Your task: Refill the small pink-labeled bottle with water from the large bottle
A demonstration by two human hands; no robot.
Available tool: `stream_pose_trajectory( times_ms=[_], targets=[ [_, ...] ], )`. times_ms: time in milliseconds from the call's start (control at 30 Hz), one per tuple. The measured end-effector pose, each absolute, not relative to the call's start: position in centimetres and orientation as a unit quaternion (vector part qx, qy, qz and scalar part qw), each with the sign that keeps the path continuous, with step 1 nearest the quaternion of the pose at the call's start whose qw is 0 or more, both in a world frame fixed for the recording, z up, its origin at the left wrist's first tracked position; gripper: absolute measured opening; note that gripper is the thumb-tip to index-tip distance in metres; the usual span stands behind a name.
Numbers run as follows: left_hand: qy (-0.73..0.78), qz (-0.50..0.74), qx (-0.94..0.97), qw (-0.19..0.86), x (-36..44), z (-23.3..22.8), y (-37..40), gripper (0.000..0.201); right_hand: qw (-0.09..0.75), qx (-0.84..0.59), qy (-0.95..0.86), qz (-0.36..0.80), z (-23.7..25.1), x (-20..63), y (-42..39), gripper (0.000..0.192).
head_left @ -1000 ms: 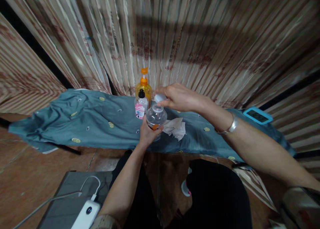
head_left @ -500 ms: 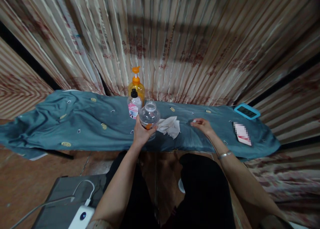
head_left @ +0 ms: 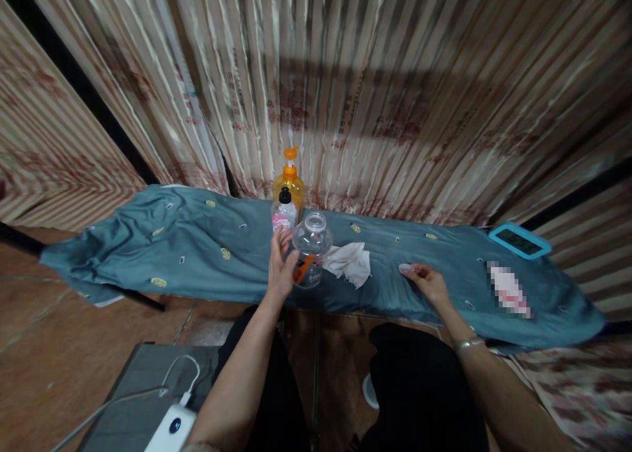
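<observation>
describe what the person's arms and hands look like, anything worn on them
Both forearms are bare and slender, with no gloves. The right hand has a plain silver-coloured bangle at the wrist. The left hand shows no ring or band that can be made out; near the bottom edge of the picture a bit of pale patterned sleeve shows on the left arm. The nails are too blurred to tell.
</observation>
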State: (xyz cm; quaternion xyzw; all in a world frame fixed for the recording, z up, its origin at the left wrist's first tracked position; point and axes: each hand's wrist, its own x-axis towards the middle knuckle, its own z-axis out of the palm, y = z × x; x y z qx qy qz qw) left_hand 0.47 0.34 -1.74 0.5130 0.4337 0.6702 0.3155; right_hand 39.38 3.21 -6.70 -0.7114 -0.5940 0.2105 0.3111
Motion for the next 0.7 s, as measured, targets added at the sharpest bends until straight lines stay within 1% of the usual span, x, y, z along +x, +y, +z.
stream_pose_trajectory(
  times_ms=[67,100,133,200,267,333,400,567,700],
  targets=[
    [0.473,0.691,0.465,0.287,-0.5,-1.9,0.9,0.072,0.292,-0.748,-0.565,0.192,-7.5,39.7,3.5,0.024],
    [0.501,0.694,0.444,0.267,-1.0,-1.9,1.4,0.070,0.284,-0.761,-0.553,0.184,-7.7,39.9,3.5,0.025],
    [0.528,0.688,0.435,0.243,-1.5,-1.9,2.0,0.073,0.279,-0.769,-0.547,0.175,-7.8,40.0,3.4,0.026],
    [0.573,0.668,0.432,0.194,-2.4,-1.9,3.5,0.087,0.276,-0.779,-0.540,0.157,-7.8,40.1,3.1,0.030],
    [0.600,0.649,0.437,0.168,-2.8,-1.8,5.2,0.103,0.277,-0.785,-0.536,0.141,-7.7,40.2,2.7,0.036],
    [0.613,0.627,0.448,0.177,-2.7,-1.9,6.8,0.114,0.281,-0.787,-0.534,0.132,-7.6,40.4,2.4,0.039],
    [0.621,0.608,0.456,0.191,-2.5,-1.9,8.0,0.120,0.287,-0.787,-0.531,0.129,-7.6,40.5,2.0,0.041],
    [0.639,0.585,0.458,0.200,-1.8,-1.3,9.1,0.116,0.304,-0.787,-0.520,0.130,-7.7,40.7,0.9,0.042],
    [0.675,0.548,0.441,0.222,-1.6,-0.7,9.2,0.099,0.322,-0.785,-0.512,0.133,-7.6,40.7,0.1,0.042]
  ],
)
